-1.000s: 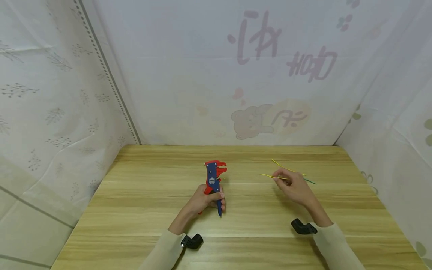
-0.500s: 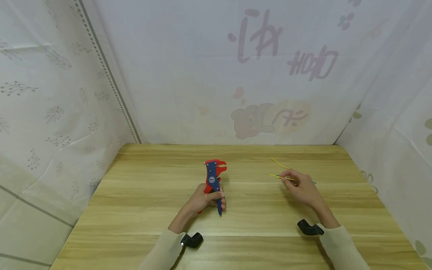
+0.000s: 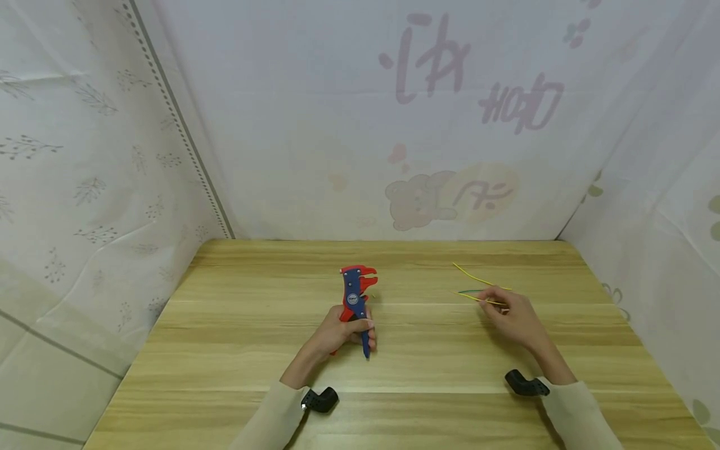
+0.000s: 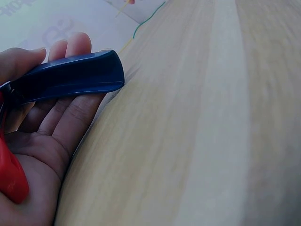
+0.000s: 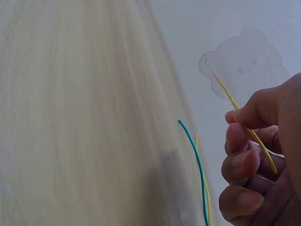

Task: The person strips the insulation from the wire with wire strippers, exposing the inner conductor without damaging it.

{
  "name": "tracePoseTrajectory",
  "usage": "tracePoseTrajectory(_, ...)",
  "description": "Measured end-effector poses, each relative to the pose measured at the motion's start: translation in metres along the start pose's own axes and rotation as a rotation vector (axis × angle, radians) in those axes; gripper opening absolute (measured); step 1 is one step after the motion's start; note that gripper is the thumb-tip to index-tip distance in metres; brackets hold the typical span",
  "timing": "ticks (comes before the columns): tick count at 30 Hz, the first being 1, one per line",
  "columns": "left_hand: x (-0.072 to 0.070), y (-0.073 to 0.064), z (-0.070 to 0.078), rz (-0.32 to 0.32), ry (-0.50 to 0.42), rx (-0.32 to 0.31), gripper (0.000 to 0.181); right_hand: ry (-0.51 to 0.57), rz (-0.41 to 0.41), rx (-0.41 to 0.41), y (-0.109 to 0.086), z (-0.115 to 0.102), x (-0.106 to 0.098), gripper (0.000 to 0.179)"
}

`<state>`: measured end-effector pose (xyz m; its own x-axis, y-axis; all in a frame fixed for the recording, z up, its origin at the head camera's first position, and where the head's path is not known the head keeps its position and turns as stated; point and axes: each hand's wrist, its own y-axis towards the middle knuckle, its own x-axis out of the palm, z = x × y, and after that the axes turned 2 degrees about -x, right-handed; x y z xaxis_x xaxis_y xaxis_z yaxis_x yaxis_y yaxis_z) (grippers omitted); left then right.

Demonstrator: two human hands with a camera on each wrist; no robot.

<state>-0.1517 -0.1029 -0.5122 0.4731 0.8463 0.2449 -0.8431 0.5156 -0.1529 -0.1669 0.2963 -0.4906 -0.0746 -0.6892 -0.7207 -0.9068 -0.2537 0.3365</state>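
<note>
My left hand [image 3: 337, 331] grips a wire stripper [image 3: 353, 290] with blue and red parts, its red jaws spread apart and facing right. In the left wrist view the blue handle [image 4: 75, 77] lies between thumb and fingers. My right hand [image 3: 513, 317] pinches a short yellow wire [image 5: 258, 136] between thumb and forefinger; a thin bare tip shows at one end in the right wrist view. Just beyond that hand, a green wire [image 3: 471, 290] and another yellow wire [image 3: 478, 277] lie on the table, the green one partly hidden by the fingers.
The wooden table [image 3: 270, 294] ends at a printed cloth [image 3: 304, 125] hanging behind it, with more cloth at both sides. A tiny yellow scrap [image 3: 374, 296] lies beside the stripper. Black cameras [image 3: 320, 400] are worn on both wrists.
My right hand has moved to the right and slightly nearer, carrying the yellow wire with it. The green wire's left end has come into view. The left hand and wire stripper stay in place.
</note>
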Motion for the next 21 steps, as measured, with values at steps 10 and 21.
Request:
tracePoseTrajectory(10, 0.0, 0.0, 0.0, -0.006, -0.004, -0.001, 0.007, -0.059, -0.012, 0.058, -0.007, 0.014, -0.005, 0.005)
tracePoseTrajectory(21, -0.002, 0.0, -0.001, -0.012, 0.003, 0.008, 0.005, -0.116, -0.012, 0.041, -0.013, 0.025, -0.011, 0.004)
